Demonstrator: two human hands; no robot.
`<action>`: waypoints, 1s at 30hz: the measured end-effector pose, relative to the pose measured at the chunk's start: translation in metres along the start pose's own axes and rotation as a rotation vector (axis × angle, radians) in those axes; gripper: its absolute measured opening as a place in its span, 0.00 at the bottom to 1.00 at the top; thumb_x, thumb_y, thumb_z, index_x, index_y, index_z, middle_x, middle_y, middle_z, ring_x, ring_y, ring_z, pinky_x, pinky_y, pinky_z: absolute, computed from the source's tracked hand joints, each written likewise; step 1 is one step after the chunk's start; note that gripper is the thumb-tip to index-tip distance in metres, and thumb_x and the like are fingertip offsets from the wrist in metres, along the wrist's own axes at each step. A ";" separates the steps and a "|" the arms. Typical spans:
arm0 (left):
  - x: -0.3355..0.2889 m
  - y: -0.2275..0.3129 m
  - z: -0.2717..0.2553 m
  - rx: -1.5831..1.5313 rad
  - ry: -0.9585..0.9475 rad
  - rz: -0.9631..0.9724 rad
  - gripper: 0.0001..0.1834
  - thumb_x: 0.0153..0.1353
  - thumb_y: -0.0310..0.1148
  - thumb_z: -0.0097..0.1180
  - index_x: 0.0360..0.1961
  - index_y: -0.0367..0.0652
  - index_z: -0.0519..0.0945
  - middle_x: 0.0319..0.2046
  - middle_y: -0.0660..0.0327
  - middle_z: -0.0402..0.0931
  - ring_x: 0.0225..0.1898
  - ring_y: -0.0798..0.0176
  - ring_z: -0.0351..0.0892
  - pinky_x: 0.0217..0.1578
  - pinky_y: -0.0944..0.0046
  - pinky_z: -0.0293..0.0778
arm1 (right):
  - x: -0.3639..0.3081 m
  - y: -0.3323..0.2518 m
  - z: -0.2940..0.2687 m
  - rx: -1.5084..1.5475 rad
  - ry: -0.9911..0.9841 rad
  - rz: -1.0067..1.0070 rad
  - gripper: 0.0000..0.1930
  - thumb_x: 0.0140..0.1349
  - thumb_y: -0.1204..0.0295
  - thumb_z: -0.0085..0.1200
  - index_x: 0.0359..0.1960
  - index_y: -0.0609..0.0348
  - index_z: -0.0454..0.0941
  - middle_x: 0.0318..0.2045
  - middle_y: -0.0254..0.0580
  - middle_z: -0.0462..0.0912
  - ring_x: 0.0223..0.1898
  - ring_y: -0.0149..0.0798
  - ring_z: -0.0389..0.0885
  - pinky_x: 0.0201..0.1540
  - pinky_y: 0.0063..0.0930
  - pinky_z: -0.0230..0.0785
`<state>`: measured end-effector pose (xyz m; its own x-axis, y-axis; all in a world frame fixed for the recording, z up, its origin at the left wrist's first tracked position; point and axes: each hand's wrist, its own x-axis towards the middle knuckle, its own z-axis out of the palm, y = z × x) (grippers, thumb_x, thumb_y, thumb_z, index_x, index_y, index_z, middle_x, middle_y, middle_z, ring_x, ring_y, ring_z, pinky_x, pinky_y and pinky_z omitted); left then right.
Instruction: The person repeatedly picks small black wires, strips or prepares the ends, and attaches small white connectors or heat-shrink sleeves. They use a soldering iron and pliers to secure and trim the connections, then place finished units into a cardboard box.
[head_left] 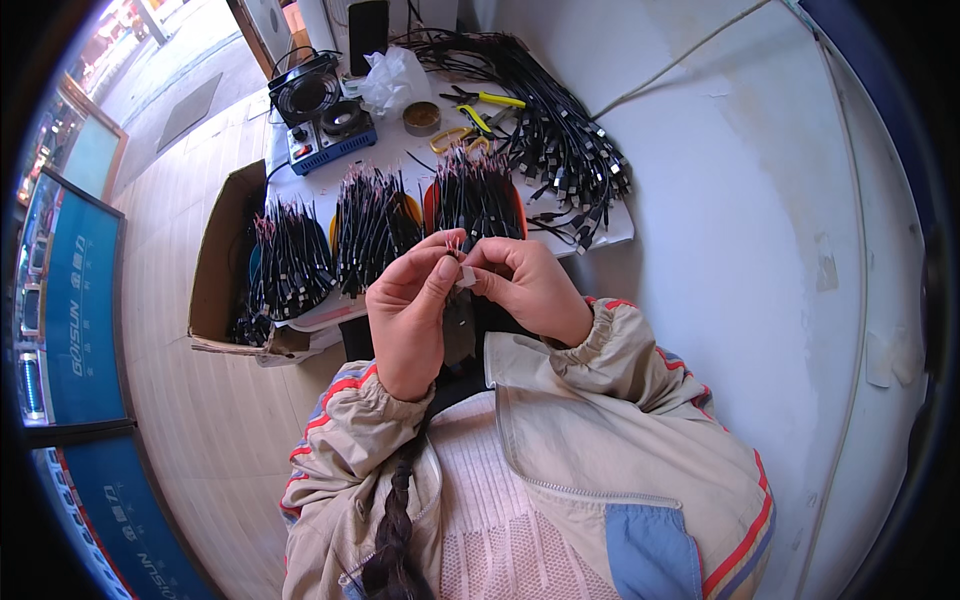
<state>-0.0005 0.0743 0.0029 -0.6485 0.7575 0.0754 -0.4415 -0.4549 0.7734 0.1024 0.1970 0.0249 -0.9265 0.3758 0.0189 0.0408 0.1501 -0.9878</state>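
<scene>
In front of my chest, my left hand (410, 310) and my right hand (530, 290) meet, each with thumb and forefinger pinched together. Between the fingertips is a short black cable with thin reddish stripped wires (453, 241) sticking up. A small pale piece (466, 277) shows beside my right thumb; its kind is too small to tell. Most of the cable is covered by my fingers. Just beyond my hands stand three bundles of black cables with wire ends upward: a left bundle (290, 255), a middle bundle (370, 220) and a right bundle (475, 195) in a red container.
On the white table lie a heap of black USB cables (575, 140), yellow-handled pliers (500, 100), scissors (450, 140), a round tin (421, 118), crumpled plastic (395, 78) and a blue-based electric device (335, 148). A cardboard box (215, 250) stands left; a white wall (730, 220) bounds the right.
</scene>
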 end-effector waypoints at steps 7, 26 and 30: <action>-0.011 0.002 0.006 0.330 -0.013 0.099 0.07 0.66 0.24 0.53 0.42 0.32 0.77 0.34 0.59 0.82 0.34 0.72 0.79 0.37 0.74 0.73 | -0.008 -0.017 -0.006 0.144 0.191 -0.077 0.09 0.61 0.73 0.61 0.38 0.64 0.77 0.30 0.30 0.80 0.31 0.19 0.76 0.34 0.14 0.70; -0.006 0.000 0.001 -0.207 -0.180 -0.259 0.06 0.68 0.25 0.49 0.41 0.34 0.75 0.28 0.55 0.78 0.21 0.76 0.63 0.20 0.76 0.55 | -0.004 0.015 0.005 0.964 -0.029 -0.004 0.05 0.66 0.75 0.51 0.41 0.63 0.73 0.35 0.37 0.79 0.34 0.29 0.79 0.38 0.20 0.73; -0.002 0.004 -0.002 -0.280 -0.255 -0.400 0.06 0.68 0.25 0.49 0.41 0.34 0.75 0.28 0.56 0.77 0.22 0.75 0.64 0.21 0.76 0.56 | -0.008 0.014 -0.008 0.841 -0.092 0.099 0.07 0.66 0.74 0.51 0.43 0.62 0.72 0.34 0.38 0.79 0.31 0.31 0.80 0.36 0.22 0.74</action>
<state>-0.0026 0.0700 0.0044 -0.2411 0.9704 -0.0128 -0.7934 -0.1894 0.5784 0.1130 0.2038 0.0125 -0.9615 0.2700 -0.0502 -0.1345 -0.6223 -0.7712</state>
